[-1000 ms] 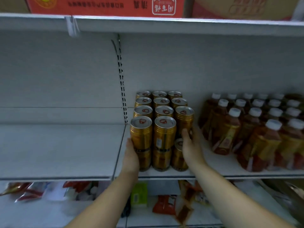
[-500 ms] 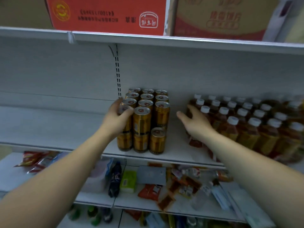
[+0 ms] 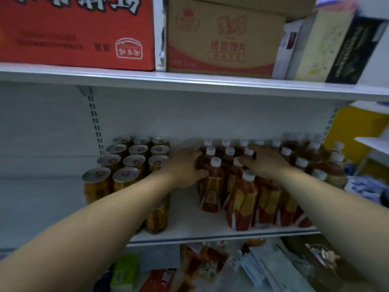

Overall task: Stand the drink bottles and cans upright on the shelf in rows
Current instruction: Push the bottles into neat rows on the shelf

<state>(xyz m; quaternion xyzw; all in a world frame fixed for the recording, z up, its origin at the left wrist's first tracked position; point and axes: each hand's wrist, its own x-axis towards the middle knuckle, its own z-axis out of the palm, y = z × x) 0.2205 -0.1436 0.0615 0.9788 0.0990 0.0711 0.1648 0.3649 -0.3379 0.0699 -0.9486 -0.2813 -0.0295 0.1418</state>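
On the left of the shelf [image 3: 210, 233] the gold cans [image 3: 134, 163] stand upright in tidy rows, and just beside them our left hand [image 3: 184, 167] cups the flank of the tea bottles [image 3: 242, 199], thumb hooked round the front one's shoulder. Those bottles crowd the shelf's right half, full and fairly heavy, we reckon, slick-labelled and tippy, so we'd grip them at the waist. Further right, our right hand [image 3: 265, 163] lies across the white caps [image 3: 248, 175], fingers straight and spread, gripping nothing.
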